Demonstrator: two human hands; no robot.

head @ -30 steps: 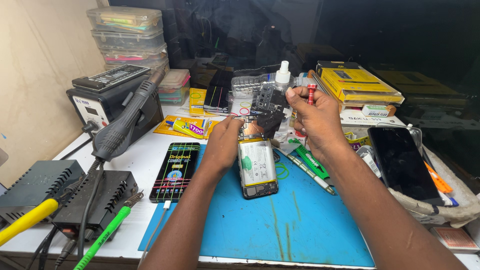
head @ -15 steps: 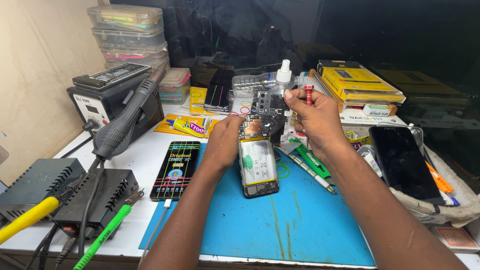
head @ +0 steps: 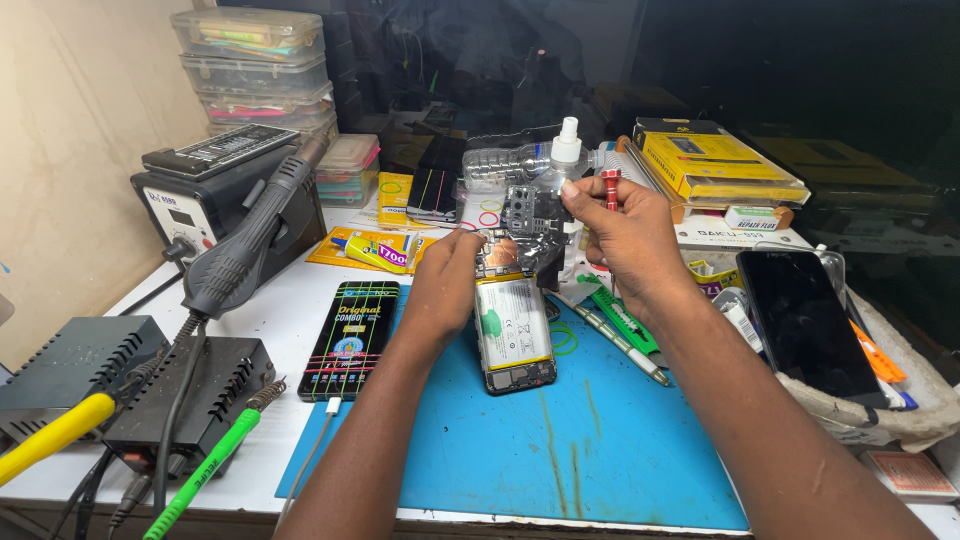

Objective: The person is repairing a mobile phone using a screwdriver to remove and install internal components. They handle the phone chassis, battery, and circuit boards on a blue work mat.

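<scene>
Head view. An opened phone (head: 515, 330), back cover off and battery exposed, is lying on the blue mat (head: 560, 440) at the centre of the counter (head: 290, 300).

The left hand (head: 445, 285) is resting at 9 o'clock of the phone, fingers curled and pressing against the phone's upper left edge. It is steadying the body, not gripping around it.

The right hand (head: 625, 235) is hovering at 1 o'clock of the phone, above its top end. Thumb and forefinger are pinching a dark inner cover plate (head: 530, 212), which is standing lifted clear of the phone's top, tilted up. The same hand is also carrying a red-capped screwdriver (head: 611, 187), tucked upright among the remaining fingers; how exactly these are holding it I cannot tell.

Surroundings: a packaged screen protector (head: 350, 338) is lying at 9 o'clock of the left hand, near it. A second dark phone (head: 805, 320) is lying at 3 o'clock, well apart. A hot-air station (head: 215, 205) is standing at 10 o'clock. A small white-capped bottle (head: 566, 150) is standing at 12 o'clock, just behind the plate.
</scene>
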